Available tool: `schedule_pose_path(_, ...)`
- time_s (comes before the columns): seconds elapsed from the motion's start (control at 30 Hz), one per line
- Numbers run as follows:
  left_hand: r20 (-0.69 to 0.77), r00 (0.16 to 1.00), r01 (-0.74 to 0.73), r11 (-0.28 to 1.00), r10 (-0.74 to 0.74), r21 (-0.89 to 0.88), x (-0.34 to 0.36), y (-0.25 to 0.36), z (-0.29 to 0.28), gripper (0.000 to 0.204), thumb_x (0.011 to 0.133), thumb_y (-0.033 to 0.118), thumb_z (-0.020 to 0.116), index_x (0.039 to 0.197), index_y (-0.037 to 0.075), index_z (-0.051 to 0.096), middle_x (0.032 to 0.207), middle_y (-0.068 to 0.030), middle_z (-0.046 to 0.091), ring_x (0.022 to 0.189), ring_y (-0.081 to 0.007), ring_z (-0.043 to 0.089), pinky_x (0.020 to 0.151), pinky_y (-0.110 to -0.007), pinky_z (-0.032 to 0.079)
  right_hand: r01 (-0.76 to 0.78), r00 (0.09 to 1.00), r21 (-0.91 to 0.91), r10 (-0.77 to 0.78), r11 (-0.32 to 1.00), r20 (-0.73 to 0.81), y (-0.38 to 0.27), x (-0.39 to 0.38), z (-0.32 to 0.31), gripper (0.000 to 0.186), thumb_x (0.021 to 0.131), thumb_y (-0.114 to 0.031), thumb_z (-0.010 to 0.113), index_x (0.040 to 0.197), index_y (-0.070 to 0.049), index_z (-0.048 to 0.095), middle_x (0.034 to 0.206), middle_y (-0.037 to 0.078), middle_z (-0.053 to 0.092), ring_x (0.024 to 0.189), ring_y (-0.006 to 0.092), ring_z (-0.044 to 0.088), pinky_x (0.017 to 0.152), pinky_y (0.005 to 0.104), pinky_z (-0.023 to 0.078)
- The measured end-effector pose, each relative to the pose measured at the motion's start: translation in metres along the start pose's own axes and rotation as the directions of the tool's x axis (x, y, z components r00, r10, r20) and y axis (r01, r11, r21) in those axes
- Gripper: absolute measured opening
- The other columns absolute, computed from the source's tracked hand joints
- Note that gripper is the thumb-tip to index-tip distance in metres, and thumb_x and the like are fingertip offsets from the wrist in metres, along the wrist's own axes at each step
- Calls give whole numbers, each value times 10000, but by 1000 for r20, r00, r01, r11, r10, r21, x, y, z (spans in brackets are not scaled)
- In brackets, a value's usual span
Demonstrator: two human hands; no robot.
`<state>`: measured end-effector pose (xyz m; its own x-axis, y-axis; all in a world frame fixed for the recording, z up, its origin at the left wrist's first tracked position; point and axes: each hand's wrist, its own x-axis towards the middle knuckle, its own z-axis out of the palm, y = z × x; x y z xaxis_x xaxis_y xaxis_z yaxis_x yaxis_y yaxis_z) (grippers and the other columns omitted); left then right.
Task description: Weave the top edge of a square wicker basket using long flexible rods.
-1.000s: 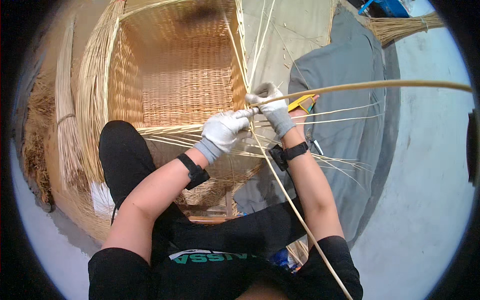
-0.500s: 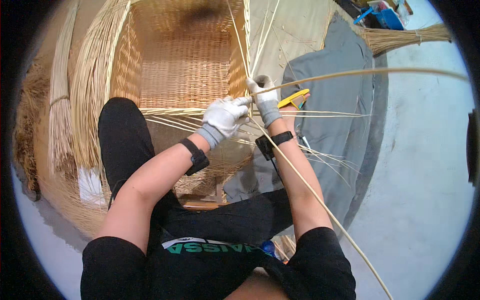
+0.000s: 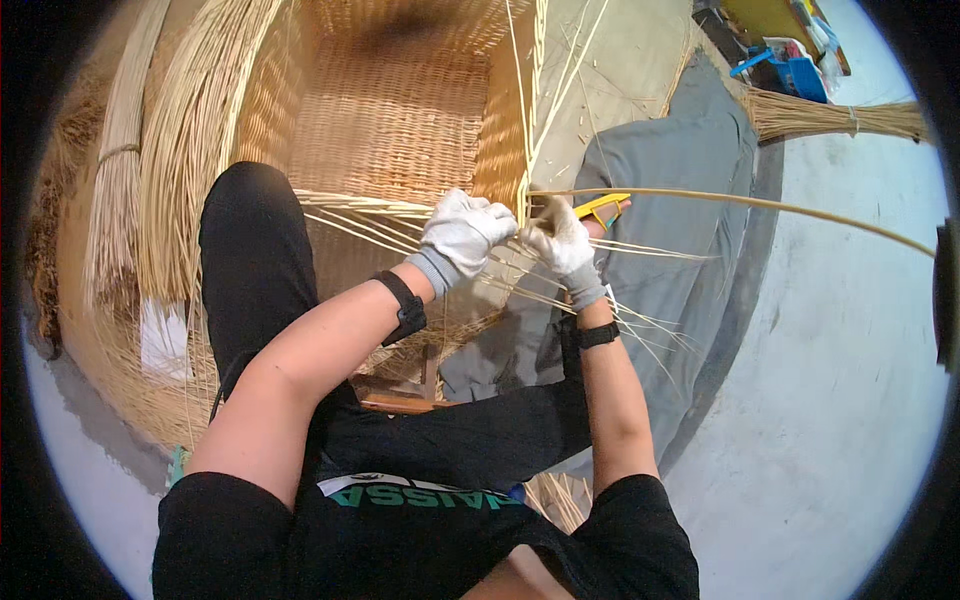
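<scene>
Wicker basket (image 3: 385, 130): rectangular, golden-tan, closely woven; paler rim (image 3: 365, 205), loose rods (image 3: 720, 197) projecting. Near-right corner between gloved hands. Left hand (image 3: 465, 235): grip clasped on rim. Right hand (image 3: 560, 240): blurred, grip cannot be told.

Bright, even light pales the smooth bluish-grey floor (image 3: 800, 320); a dark smudge clouds the rectangular tan wicker basket (image 3: 390, 120); the white-gloved right hand (image 3: 563, 243) blurs slightly; black vignetting rounds the corners.

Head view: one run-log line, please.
left hand: at wicker basket, near-right corner | right hand: same corner | long rod: extends rightward
</scene>
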<state>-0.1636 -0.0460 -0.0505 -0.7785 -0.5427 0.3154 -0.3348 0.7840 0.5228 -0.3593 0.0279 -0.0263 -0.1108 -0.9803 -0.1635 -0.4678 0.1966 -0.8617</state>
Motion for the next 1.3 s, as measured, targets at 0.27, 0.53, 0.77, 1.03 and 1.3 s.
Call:
schedule_pose_path(0.27,27,999,-47,998,46,41,1,0,-8,82,858,216,547,886,230,623,872,20,643,861,-182,647,772,-376,424,64,930,316,58,947,-362,-7,7,42,468,852,-159,776,1226,5,548,1113,112,641,947,158,627,797,293,537)
schedule_pose_path(0.53,185,979,100,993,-88,-56,-1,-1,-22,161,873,214,598,1006,232,686,975,-41,714,924,-286,684,787,-415,522,-56,892,104,97,993,-442,3,10,56,408,836,-265,783,1103,-11,609,976,146,691,888,224,659,815,341,522)
schedule_pose_path(0.77,524,847,299,895,-89,-330,-42,-4,-78,436,909,534,600,1022,131,725,902,-123,735,849,-310,708,768,-387,547,-119,830,195,205,973,-519,-40,-69,129,364,863,-203,766,1132,-16,606,948,72,650,831,166,617,744,311,520)
schedule_pose_path(1.03,342,891,323,946,-299,-12,6,0,-40,839,896,623,562,1539,147,312,1596,-190,224,1453,-408,270,1167,-489,319,-329,818,190,380,925,-431,-53,-77,131,441,858,-317,737,1188,-70,583,1052,141,665,996,238,646,864,368,506)
schedule_pose_path(1.3,380,864,324,942,-332,87,13,12,-7,740,982,468,472,1587,163,173,1605,-135,255,1480,-385,222,1218,-519,110,-397,913,253,407,882,13,14,-10,-14,513,980,-343,605,1386,-58,471,1112,93,663,882,155,661,789,280,535)
